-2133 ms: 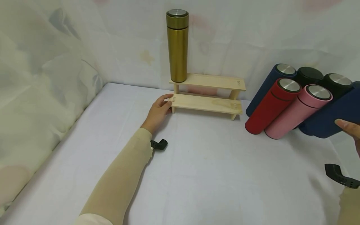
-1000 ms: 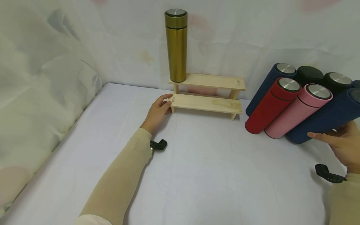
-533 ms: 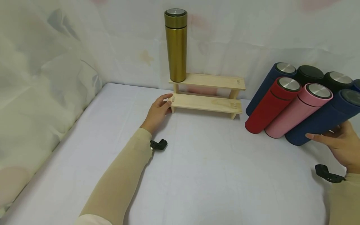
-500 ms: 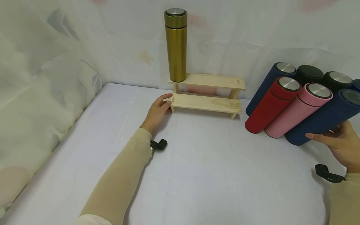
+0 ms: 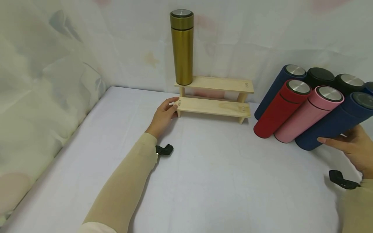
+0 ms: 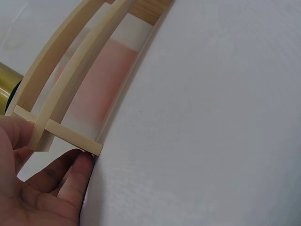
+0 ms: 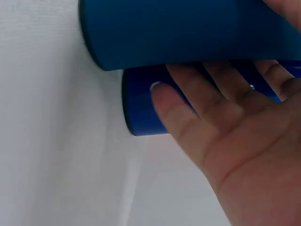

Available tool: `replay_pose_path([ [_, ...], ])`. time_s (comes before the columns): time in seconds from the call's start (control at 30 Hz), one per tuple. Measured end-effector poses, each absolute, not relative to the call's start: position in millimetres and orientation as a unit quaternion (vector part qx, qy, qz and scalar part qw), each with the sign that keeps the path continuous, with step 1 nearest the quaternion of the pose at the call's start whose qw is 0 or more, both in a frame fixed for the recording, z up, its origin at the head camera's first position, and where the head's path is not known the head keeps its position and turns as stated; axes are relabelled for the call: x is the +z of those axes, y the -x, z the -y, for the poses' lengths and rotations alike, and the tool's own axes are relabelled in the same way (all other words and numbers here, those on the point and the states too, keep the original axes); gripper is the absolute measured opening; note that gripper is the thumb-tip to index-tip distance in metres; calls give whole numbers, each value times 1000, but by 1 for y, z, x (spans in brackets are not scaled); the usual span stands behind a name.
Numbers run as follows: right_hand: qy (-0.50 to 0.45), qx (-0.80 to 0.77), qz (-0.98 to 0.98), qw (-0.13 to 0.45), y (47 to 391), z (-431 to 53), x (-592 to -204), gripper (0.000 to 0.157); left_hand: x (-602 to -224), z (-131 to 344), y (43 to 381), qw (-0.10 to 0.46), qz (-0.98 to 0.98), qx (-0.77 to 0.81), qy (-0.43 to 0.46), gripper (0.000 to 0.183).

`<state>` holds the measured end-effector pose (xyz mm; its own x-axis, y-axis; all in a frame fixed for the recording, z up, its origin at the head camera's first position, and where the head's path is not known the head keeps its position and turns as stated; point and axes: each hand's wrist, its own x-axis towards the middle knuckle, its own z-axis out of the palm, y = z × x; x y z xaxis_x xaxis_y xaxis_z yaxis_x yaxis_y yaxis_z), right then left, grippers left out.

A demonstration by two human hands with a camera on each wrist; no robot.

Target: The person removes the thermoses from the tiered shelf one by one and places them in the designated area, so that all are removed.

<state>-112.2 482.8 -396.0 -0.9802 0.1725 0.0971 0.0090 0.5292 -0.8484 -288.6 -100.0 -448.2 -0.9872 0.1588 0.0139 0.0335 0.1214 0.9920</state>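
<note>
At the left end of a two-tier wooden display stand (image 5: 214,107), my left hand (image 5: 163,116) grips the lower step. The left wrist view shows its thumb and fingers around the end frame (image 6: 75,136). A gold thermos bottle (image 5: 183,51) stands upright on the upper step's left end. At the far right my right hand (image 5: 354,145) holds a dark blue thermos bottle (image 5: 332,123), thumb in front and fingers behind. In the right wrist view those fingers pass between this bottle (image 7: 178,33) and a second blue bottle (image 7: 146,103).
Left of the held bottle stand a pink bottle (image 5: 309,115) and a red bottle (image 5: 282,110). Behind them are another blue bottle (image 5: 274,90), two black-topped bottles and a partly hidden blue one. White cloth covers the table (image 5: 221,181); patterned fabric (image 5: 131,45) hangs behind.
My right hand has brought the dark blue bottle leftward from the right edge to beside the pink one, where it now stands nearly still. My left hand has stayed on the stand.
</note>
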Motion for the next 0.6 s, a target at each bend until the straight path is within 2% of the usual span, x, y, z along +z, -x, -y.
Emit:
replay_pose_path([
  [0.33,23,489,853,179,109,-492,-389,95,-447,99,288,48,-750,656,-61,40],
  [0.6,27,550,815,181,107,-495,-381,83,-447,100,287,51,-749,658,-61,41],
])
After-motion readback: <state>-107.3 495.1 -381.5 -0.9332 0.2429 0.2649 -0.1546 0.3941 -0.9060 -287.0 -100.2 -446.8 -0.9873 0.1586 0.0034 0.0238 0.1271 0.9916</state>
